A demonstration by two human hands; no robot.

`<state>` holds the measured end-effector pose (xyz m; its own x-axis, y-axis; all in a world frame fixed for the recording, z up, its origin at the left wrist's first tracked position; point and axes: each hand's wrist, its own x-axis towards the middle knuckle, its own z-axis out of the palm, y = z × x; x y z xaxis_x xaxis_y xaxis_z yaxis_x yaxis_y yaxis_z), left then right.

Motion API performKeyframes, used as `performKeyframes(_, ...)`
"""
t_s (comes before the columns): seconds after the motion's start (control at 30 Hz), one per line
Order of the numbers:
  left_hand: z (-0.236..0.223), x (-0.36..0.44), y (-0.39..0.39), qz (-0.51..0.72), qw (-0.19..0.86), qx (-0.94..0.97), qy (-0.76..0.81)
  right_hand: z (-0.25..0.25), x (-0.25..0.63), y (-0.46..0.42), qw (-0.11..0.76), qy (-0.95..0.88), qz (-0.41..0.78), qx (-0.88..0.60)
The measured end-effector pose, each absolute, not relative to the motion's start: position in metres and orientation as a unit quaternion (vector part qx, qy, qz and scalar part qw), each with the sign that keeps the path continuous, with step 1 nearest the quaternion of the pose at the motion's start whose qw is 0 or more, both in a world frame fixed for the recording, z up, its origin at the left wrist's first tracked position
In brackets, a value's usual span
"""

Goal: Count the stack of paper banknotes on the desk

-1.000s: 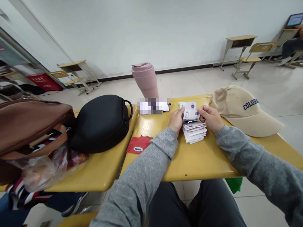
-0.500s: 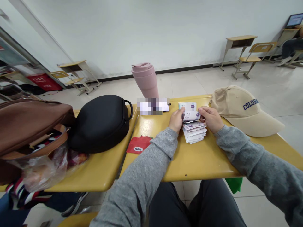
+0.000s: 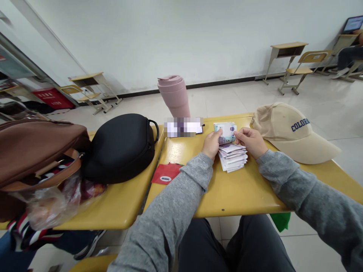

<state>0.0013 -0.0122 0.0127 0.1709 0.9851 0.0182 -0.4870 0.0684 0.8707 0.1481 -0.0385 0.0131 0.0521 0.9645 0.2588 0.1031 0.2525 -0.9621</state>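
My left hand (image 3: 211, 145) is closed on the left side of a bundle of banknotes (image 3: 227, 130), its thumb lying across the top note. The uppermost note is pale with purple and teal print and a "5". At the bundle's right edge, my right hand (image 3: 253, 142) pinches the notes between thumb and fingertips. Just below, towards me, a thick fanned stack of banknotes (image 3: 233, 159) shows mostly white edges. Whether this stack and the bundle are joined I cannot tell.
On the yellow desk (image 3: 227, 200) are a beige cap (image 3: 286, 126), a pink tumbler (image 3: 174, 96), a red pouch (image 3: 164, 174) and a phone (image 3: 199, 129), partly blurred out. A black case (image 3: 120, 147) and a brown bag (image 3: 42, 147) stand on the adjoining left desk.
The top note has changed from a mostly purple one to one with teal print and a "5". My right fingers have shifted slightly left.
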Motion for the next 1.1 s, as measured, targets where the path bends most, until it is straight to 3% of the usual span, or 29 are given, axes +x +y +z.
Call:
performKeyframes(0.3, 0.009, 0.0013, -0.0113, 0.535, 0.659, 0.416, 0.325, 0.012, 0.1488, -0.037, 0.538, -0.536, 0.389, -0.522)
performKeyframes(1.1, 0.0137, 0.0022, -0.0137, 0.558, 0.651, 0.402, 0.322, 0.0128, 0.1484, -0.0366, 0.57, -0.549, 0.372, -0.485)
